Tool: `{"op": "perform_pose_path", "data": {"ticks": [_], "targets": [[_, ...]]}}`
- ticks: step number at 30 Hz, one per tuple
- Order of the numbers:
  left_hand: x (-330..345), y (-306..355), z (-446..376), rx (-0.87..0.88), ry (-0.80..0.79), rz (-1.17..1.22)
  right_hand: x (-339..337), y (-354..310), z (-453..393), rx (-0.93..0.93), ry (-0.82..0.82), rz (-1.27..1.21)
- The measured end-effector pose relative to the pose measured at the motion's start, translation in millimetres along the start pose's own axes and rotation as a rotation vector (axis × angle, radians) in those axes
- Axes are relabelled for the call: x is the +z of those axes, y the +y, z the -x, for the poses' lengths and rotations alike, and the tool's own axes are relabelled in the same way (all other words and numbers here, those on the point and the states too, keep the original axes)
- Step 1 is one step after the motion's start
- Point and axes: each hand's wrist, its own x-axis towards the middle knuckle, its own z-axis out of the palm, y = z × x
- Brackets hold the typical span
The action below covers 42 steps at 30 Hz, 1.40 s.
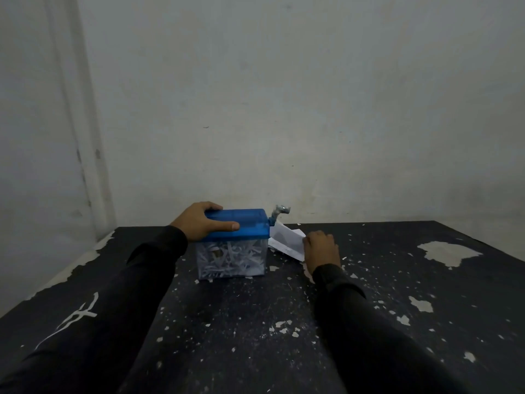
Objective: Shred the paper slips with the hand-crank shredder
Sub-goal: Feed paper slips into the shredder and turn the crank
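Shredder first: your small hand-crank shredder (232,243), a boxy thing with a translucent blue plastic lid over a clear bin packed with white paper strips, stands upright toward the far middle of the table, close to the back wall. Its long axis runs left to right across your view, and its grey metal crank handle (279,211) sticks out and up from the lid's right end, pointing away toward the wall. Your left hand (200,223) grips the left end of the blue lid, fingers curled over the far edge and thumb laid along the near edge. Your right hand (321,248) rests on the white paper slips (285,240) lying on the table just right of the shredder, below the crank; its fingers are bent down onto the paper's near right edge, but you cannot tell from here whether they pinch it or only press it. Both arms wear long black sleeves, and the left sleeve (93,311) carries a thin white mark. Under everything is a black painted tabletop (255,322), badly chipped, with pale flecks scattered across it and larger bare patches (447,253) at the right and along the left edge. Behind stands a plain, dingy off-white wall (284,109), meeting a second wall at a corner on the left; the light is dim.
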Motion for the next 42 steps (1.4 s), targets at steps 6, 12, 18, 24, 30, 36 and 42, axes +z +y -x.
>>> {"op": "perform_pose_path", "data": {"ticks": [6,12,18,24,30,36,42], "targets": [[-0.4,-2.3,-5.1,0.009,-0.023,-0.038,0.3,10.6,-2.2,0.016,0.154,-0.217],[-6.5,0.7,-10.5,-0.007,-0.067,-0.139,-20.4,15.5,-4.7,-0.005,0.32,-0.406],[-4.6,-1.1,-8.9,-0.028,-0.086,-0.143,-12.8,17.2,1.1,-0.07,0.007,-0.155],[-2.8,-1.4,-7.9,-0.016,-0.062,-0.117,-6.6,22.6,2.4,0.045,-0.218,-0.324],[-2.9,-0.8,-6.9,-0.005,-0.074,-0.12,-10.4,21.8,-4.5,-0.017,0.086,-0.442],[-5.8,-1.2,-5.3,0.013,-0.076,-0.135,-61.9,3.8,-5.0,-0.094,0.369,-0.511],[-10.7,1.4,-5.1,0.034,-0.077,-0.071,-99.3,-22.9,-11.4,-0.099,0.271,-1.134]]}}
